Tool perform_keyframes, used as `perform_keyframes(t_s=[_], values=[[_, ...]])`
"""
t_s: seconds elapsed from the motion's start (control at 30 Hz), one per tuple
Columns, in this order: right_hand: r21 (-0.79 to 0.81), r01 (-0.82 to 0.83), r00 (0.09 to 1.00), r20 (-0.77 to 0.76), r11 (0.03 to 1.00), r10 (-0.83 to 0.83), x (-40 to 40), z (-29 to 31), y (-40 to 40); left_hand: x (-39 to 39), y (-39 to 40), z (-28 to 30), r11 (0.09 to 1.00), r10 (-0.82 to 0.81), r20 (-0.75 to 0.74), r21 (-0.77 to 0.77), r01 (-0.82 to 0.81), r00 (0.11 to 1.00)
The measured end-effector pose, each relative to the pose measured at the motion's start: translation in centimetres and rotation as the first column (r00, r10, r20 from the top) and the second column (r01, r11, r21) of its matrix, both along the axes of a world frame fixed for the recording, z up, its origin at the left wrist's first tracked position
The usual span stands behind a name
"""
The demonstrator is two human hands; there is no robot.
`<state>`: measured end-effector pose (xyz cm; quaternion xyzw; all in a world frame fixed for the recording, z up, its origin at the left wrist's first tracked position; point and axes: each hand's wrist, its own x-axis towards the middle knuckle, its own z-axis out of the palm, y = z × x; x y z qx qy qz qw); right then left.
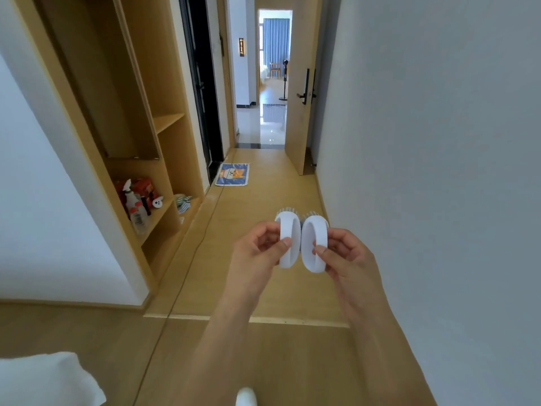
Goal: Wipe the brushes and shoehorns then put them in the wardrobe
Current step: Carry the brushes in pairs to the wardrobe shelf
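Note:
I hold two white oval brushes side by side in front of me, bristles facing away. My left hand (257,247) pinches the left brush (288,238) by its loop handle. My right hand (342,253) pinches the right brush (314,244) the same way. The two brushes touch or nearly touch at their inner edges. The open wooden wardrobe (164,171) stands to my left, with shelves low down. No shoehorn or cloth shows in my hands.
The wardrobe's low shelf holds a spray bottle (136,209), red packs and a striped cloth (183,202). A thin cable (187,268) runs along the wooden floor. A small mat (232,174) lies by a dark door; an open door (300,92) leads to a corridor. White bedding (44,379) lies bottom left.

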<state>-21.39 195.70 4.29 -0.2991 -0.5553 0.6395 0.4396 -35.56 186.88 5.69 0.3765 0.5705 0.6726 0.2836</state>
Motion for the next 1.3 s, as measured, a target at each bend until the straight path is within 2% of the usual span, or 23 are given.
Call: perform_keyframes(t_s=[0.33,0.57,0.93,1.3], values=[[0.069,0.122,0.993,-0.002,0.99,-0.122,-12.6,2.5,17.9,-13.3,20.1,2.3,0.993,-0.117,0.023,0.029,0.116,0.993],[0.071,0.135,0.991,0.004,0.988,-0.136,-20.3,2.2,27.8,-21.0,29.8,2.2,0.994,-0.104,0.014,0.024,0.103,0.995],[0.063,-0.069,0.996,-0.045,0.996,0.072,-33.7,0.0,43.7,-32.8,43.2,0.5,0.996,0.087,0.005,0.021,-0.087,0.996],[0.037,-0.269,0.955,-0.12,0.962,0.272,-47.4,3.2,64.7,-44.3,61.9,4.3,0.958,0.284,-0.031,0.052,-0.282,0.958]])
